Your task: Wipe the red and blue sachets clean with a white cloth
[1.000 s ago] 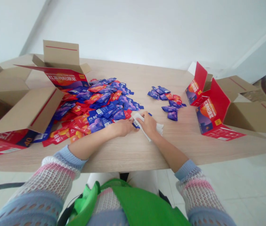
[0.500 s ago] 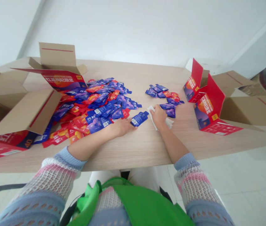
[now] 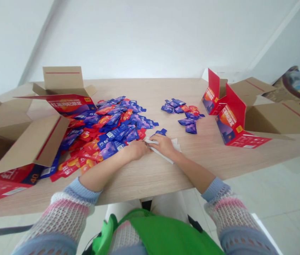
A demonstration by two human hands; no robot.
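Observation:
My left hand rests at the front edge of a large heap of blue and red sachets, its fingertips reaching towards a white cloth or wipe. My right hand lies over that white piece, which runs under the palm and sticks out on both sides. Whether the left fingers grip it, I cannot tell. A blue sachet lies partly hidden just behind my right fingers. Farther right is a smaller group of blue and red sachets.
Opened cardboard cartons and red printed boxes stand at both ends of the light wood table. A green bag sits on my lap, and a white tiled floor shows beyond the table edge.
My right hand has moved left with the white piece, closing towards my left hand. It now partly covers the blue sachet that lay between my hands. The camera view has tilted slightly.

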